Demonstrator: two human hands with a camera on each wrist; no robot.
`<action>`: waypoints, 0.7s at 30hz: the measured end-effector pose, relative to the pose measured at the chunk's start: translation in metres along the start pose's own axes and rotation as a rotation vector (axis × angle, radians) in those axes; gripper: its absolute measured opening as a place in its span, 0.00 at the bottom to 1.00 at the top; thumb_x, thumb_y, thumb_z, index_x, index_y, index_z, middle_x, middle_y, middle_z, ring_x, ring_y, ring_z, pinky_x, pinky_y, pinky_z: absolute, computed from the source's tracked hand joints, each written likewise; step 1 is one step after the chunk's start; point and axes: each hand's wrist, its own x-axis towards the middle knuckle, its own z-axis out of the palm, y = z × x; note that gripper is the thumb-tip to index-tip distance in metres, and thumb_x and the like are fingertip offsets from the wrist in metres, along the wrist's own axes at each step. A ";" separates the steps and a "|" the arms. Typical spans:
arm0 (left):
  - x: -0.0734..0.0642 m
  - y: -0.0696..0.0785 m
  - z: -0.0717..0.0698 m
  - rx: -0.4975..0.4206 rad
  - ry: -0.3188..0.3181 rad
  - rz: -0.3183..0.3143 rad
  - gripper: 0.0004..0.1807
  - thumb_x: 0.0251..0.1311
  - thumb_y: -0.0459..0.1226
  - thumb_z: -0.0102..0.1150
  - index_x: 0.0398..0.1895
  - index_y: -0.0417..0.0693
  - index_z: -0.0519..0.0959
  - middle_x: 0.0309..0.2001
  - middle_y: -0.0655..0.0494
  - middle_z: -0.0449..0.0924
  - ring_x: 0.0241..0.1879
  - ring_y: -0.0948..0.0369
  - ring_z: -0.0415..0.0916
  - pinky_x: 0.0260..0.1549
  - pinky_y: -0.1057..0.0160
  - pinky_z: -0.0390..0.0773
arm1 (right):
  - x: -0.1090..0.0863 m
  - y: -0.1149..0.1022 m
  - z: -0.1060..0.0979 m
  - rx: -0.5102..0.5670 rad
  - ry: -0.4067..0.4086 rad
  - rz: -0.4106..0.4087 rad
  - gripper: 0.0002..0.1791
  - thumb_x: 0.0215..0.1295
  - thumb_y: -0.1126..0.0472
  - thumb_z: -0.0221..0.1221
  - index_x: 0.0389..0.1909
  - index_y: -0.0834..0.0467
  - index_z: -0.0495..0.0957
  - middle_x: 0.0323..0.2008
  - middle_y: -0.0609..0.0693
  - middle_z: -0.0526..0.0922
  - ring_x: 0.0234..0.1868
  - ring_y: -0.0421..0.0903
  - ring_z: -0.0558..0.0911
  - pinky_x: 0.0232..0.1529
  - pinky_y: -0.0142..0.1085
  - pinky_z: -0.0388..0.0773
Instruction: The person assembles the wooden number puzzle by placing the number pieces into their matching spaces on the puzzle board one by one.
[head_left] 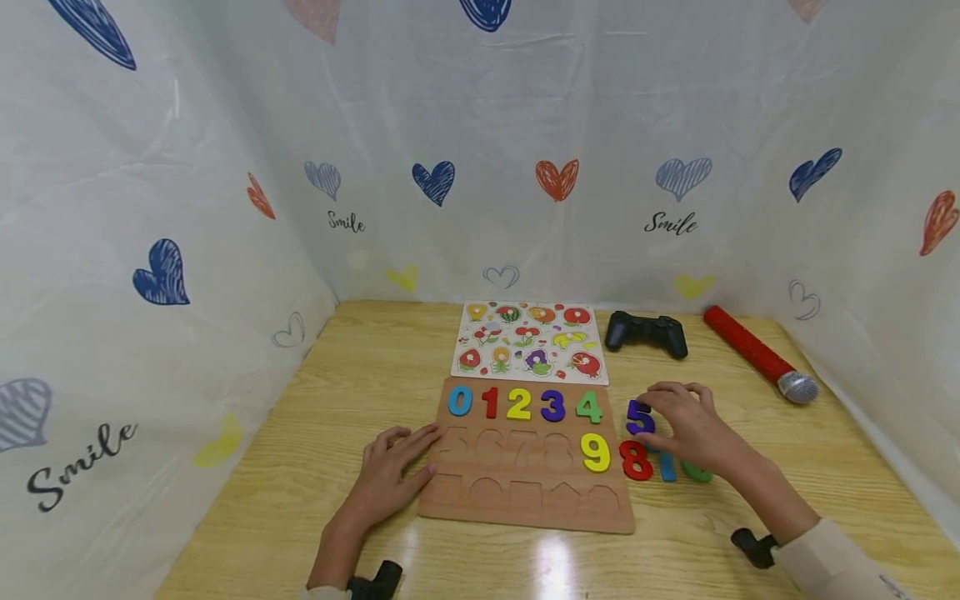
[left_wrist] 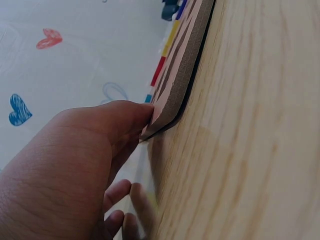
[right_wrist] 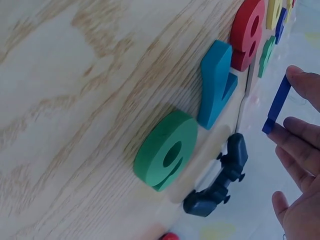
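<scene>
Head view: right hand (head_left: 692, 427) pinches the five (head_left: 639, 419), relaxed left hand (head_left: 392, 473) touches the board (head_left: 517, 471); I judge this pick-up, needing careful alignment next.

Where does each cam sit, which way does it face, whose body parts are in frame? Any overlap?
Head: worn on the head, facing forward and down at the tabletop; left hand, right hand and both forearms show.
Left wrist: on that wrist, facing along the left hand to the brown board it touches; only that hand shows.
Right wrist: on that wrist, facing past red 8 and controller; only the right hand shows, holding purple 5.
Shared, head and right wrist: red 8, purple 5, controller.
</scene>
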 end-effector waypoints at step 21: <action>0.000 0.001 -0.002 0.004 -0.011 -0.004 0.28 0.68 0.49 0.60 0.71 0.59 0.73 0.71 0.65 0.68 0.65 0.51 0.60 0.57 0.39 0.54 | 0.008 -0.026 0.006 -0.001 0.003 -0.067 0.27 0.53 0.51 0.76 0.51 0.59 0.83 0.49 0.54 0.82 0.58 0.59 0.71 0.58 0.63 0.52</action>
